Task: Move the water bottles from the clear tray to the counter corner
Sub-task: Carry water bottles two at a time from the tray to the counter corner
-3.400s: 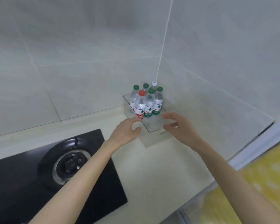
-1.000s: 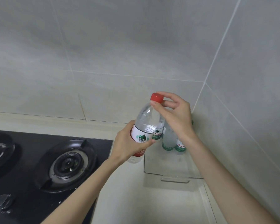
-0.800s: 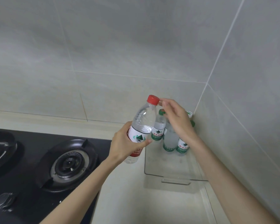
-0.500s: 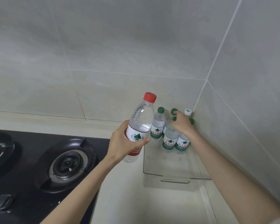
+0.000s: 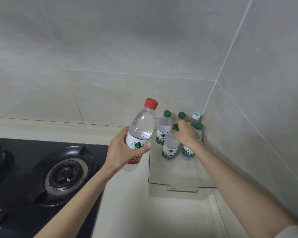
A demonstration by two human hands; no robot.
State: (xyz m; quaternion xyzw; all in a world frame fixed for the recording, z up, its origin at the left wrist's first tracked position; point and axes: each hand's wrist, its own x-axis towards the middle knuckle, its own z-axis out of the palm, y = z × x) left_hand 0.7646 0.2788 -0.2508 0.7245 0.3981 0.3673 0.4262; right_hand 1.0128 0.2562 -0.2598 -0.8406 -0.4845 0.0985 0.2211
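Note:
My left hand (image 5: 122,152) grips a red-capped water bottle (image 5: 141,129) round its label and holds it tilted in the air, left of the clear tray (image 5: 172,182). Several smaller bottles stand at the tray's far end against the wall corner. My right hand (image 5: 183,133) is curled round the neck of the front green-capped bottle (image 5: 169,148), which leans slightly left. Another green-capped bottle (image 5: 163,131) stands behind it on the left, and a white-capped bottle (image 5: 195,116) stands furthest back in the corner.
A black gas hob (image 5: 41,169) with a round burner (image 5: 66,172) fills the counter's left side. Cream counter (image 5: 144,212) lies in front of the tray. Tiled walls meet in a corner just behind the bottles.
My right hand let go of the red cap, reached into the tray and closed on a green-capped bottle's neck. My left hand kept holding the red-capped bottle, shifting it slightly left.

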